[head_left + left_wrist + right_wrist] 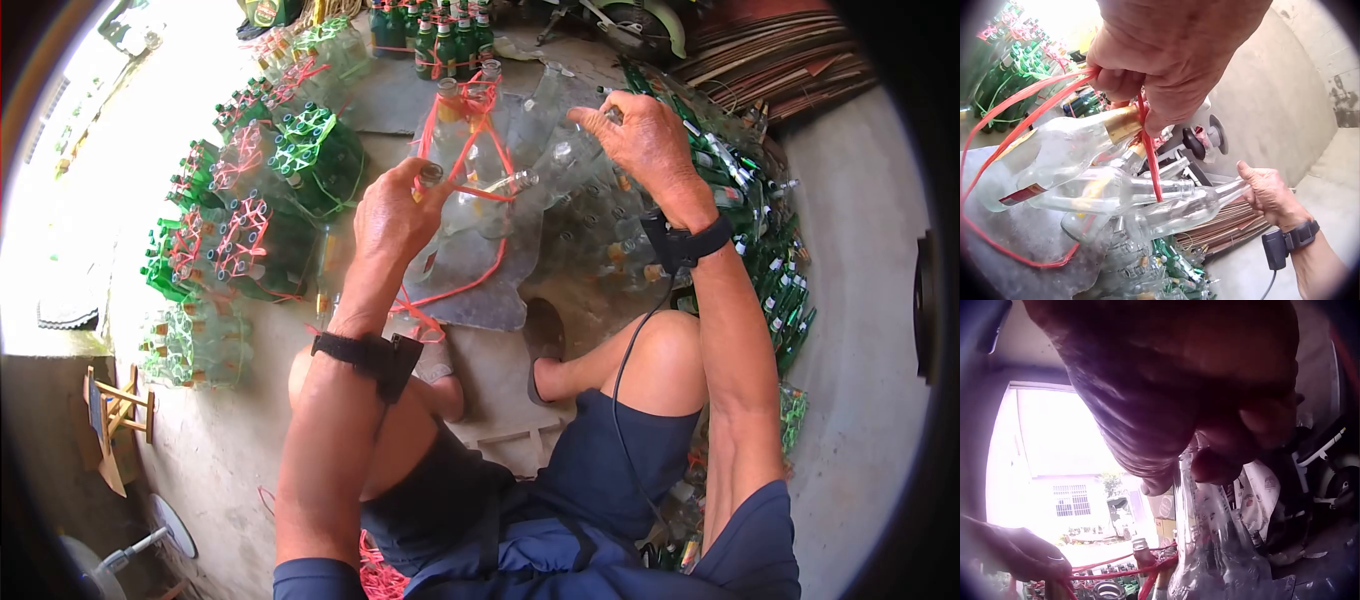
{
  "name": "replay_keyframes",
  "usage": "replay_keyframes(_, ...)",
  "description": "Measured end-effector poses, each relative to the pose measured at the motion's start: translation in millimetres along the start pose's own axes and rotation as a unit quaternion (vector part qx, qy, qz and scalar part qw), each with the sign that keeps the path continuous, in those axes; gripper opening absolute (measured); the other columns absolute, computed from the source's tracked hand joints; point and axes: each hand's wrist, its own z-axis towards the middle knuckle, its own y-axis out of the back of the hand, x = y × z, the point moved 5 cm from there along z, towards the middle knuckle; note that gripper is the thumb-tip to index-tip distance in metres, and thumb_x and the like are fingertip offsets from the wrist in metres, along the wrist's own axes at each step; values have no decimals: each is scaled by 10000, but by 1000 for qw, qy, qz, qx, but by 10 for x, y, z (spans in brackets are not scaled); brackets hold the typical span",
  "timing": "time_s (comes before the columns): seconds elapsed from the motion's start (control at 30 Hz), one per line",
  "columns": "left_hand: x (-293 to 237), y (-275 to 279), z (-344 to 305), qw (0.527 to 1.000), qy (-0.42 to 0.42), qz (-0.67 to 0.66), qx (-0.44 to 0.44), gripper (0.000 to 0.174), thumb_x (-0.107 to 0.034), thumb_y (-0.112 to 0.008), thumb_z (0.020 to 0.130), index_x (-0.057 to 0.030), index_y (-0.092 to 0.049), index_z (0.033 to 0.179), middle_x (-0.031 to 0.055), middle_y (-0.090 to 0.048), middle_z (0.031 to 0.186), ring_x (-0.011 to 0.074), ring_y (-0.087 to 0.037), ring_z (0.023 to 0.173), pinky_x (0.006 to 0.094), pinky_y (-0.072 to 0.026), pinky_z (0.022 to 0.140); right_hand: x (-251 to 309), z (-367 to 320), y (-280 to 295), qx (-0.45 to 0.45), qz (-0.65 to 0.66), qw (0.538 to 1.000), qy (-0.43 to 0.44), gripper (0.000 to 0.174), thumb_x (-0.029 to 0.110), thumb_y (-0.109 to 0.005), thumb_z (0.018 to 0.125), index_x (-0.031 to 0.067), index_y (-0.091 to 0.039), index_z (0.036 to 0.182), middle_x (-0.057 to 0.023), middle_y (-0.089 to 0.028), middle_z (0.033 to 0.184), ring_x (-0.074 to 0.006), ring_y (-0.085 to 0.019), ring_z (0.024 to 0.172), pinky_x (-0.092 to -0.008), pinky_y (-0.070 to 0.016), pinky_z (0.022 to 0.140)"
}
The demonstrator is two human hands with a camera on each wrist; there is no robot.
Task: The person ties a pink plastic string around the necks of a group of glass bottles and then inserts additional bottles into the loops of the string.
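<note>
My left hand pinches red twine and the gold-labelled neck of a clear bottle. From its fingers the red twine loops round several clear bottles grouped above a grey sheet. To the right, my right hand grips another clear bottle by the neck, its base toward the group in the left wrist view. The right wrist view shows this bottle below the curled fingers. One more clear bottle in the group lies tilted, its mouth pointing right.
Tied bundles of green bottles and clear bottles stand at left. More green bottles are at the back. Loose bottles pile up along the right, beside stacked brown strips and a motorbike wheel.
</note>
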Motion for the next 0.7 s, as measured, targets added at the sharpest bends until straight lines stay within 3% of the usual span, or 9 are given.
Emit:
replay_keyframes(0.13,69,-35,42,1000,-8,-13,4,420,-318,-796,915,-39,-728,1222,200,-770,1072,319,-761,992,426,-574,870,-126,-16,359,-62,33,997,17,565,610,-794,880,51,-753,808,-158,-674,639,-387,-689,664,-478,-539,639)
replay_keyframes(0.17,92,-42,54,1000,-22,-8,-1,422,-317,-795,916,-35,-727,1222,193,-775,1063,319,-763,986,428,-575,869,-160,-37,481,-56,37,998,14,502,554,-804,905,59,-771,831,-86,-624,573,-250,-642,557,-392,-500,575)
replay_keyframes(0.2,125,-62,70,999,-39,0,-13,403,-300,-792,924,-29,-725,1215,172,-773,1030,289,-768,963,407,-578,847,-239,-37,621,-54,35,998,9,502,554,-804,905,59,-771,831,-86,-624,573,-250,-642,557,-392,-500,575)
replay_keyframes(0.27,140,-89,99,999,-2,-44,27,379,-273,-787,933,-18,-722,1207,144,-761,998,241,-769,916,378,-575,819,-401,-56,866,-4,101,994,34,406,461,-802,941,65,-784,851,8,-555,550,-93,-546,534,-305,-438,537)
replay_keyframes(0.3,126,-80,98,998,-49,-27,-3,360,-251,-781,941,-7,-720,1199,114,-747,931,204,-760,861,358,-568,791,-361,-113,976,3,71,997,29,330,374,-787,968,60,-788,868,57,-518,581,-15,-475,580,-262,-395,534)
replay_keyframes(0.4,171,-117,129,998,-47,-32,-3,366,-254,-781,940,-3,-721,1199,118,-754,896,203,-756,847,361,-566,788,-463,-168,1131,27,125,990,67,330,367,-785,970,50,-780,879,44,-541,607,-26,-476,585,-272,-398,537)
replay_keyframes(0.53,142,-116,131,998,-46,-26,20,379,-267,-778,944,0,-718,1206,141,-766,916,205,-762,870,362,-568,796,-587,-344,1244,105,95,990,27,297,314,-785,946,20,-757,912,28,-578,658,-44,-520,632,-280,-434,579)
replay_keyframes(0.7,167,-128,140,998,-49,-28,12,361,-264,-770,955,2,-716,1192,124,-756,908,187,-755,865,351,-569,792,-854,-742,871,130,70,989,18,256,279,-791,910,28,-738,910,-55,-627,669,-115,-562,623,-327,-470,606)
